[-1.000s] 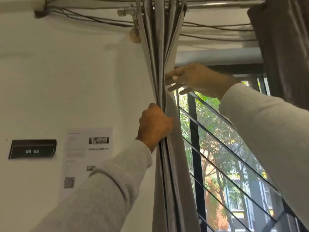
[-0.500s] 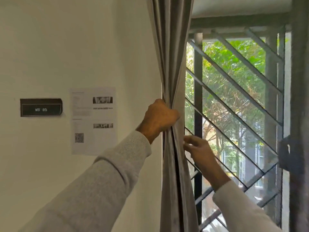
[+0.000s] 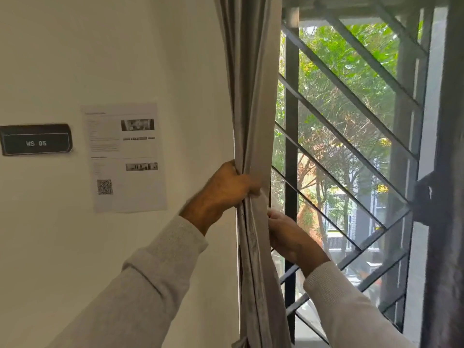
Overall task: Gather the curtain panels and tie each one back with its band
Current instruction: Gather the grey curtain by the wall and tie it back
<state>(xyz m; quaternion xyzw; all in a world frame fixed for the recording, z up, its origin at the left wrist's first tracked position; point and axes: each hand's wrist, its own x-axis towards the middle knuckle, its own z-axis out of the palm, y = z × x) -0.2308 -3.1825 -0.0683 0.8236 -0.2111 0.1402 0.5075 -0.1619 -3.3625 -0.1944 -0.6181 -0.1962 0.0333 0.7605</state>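
beside the window grille, left hand grips the gathered curtain panel

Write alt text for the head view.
The left hand grips a gathered grey curtain beside a barred window, the right hand touching its edge lower down. A printed sheet hangs on the wall.

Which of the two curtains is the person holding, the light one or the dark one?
The light grey curtain beside the white wall. The left hand grips its gathered folds and the right hand touches its edge; the dark curtain at far right hangs untouched.
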